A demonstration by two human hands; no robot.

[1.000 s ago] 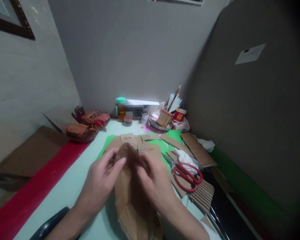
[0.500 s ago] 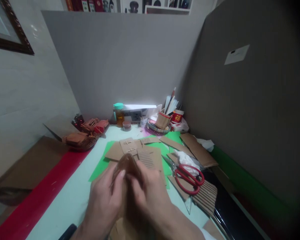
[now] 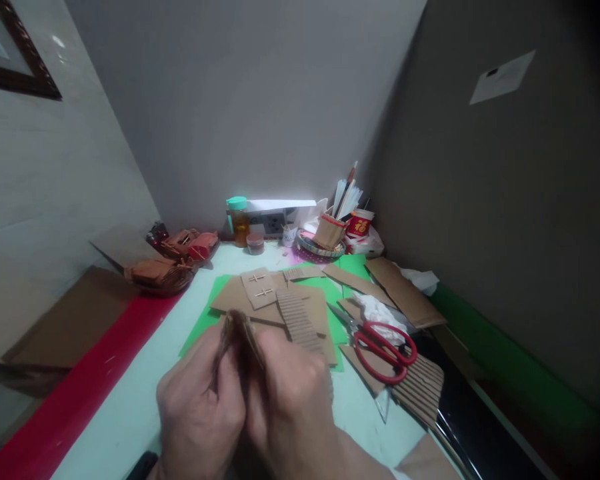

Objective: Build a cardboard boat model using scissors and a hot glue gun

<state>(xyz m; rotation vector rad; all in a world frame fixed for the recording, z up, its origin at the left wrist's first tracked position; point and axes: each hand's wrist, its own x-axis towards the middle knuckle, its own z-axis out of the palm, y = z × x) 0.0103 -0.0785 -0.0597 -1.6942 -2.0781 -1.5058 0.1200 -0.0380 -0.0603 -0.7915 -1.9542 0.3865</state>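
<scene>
Down at the near edge of the table (image 3: 130,400), the left hand (image 3: 200,413) and right hand (image 3: 290,413) press together, both pinched shut on a folded piece of brown cardboard (image 3: 237,333) that sticks up between them. Just beyond lie cardboard sheets (image 3: 275,303) on green paper (image 3: 200,327), with red scissors (image 3: 385,350) close to the right. Bare tabletop lies open to the left, up to the red strip (image 3: 80,393).

- Bare pale-green tabletop (image 3: 130,393) lies open left of the hands, up to the red strip (image 3: 75,400).
- Flat brown cardboard pieces (image 3: 275,303) crowd the space just ahead.
- Red-handled scissors (image 3: 383,350) and corrugated cardboard strips (image 3: 420,393) block the right.
- Cups of brushes (image 3: 337,223) line the back wall.
</scene>
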